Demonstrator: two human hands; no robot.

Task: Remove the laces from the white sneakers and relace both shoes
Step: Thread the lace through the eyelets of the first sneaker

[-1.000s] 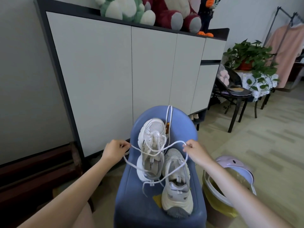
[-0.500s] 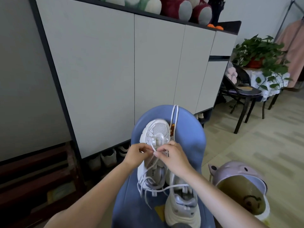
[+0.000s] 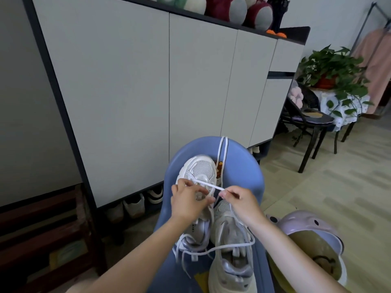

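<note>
Two white sneakers lie on a blue stool [image 3: 249, 172]. The left sneaker [image 3: 198, 170] points away from me; the right sneaker [image 3: 230, 256] lies nearer, heel toward me. My left hand [image 3: 188, 203] sits over the left sneaker's tongue and pinches a white lace [image 3: 208, 185]. That lace runs taut across to my right hand [image 3: 239, 197], which pinches its other part. Loose lace loops trail over the right sneaker's opening. A second lace [image 3: 222, 153] hangs over the stool's far edge.
A tall white cabinet [image 3: 148, 92] stands just behind the stool, with shoes [image 3: 135, 205] under it. An open bin with a lilac lid [image 3: 309, 223] is at my right. A black chair [image 3: 311, 121] and potted plant [image 3: 332, 66] stand farther right. Dark wooden shelves [image 3: 42, 233] are on the left.
A second ago my hands were spread wide, pulling the lace ends apart. They came together over the left sneaker, and now they have parted slightly with a short taut stretch of lace between them.
</note>
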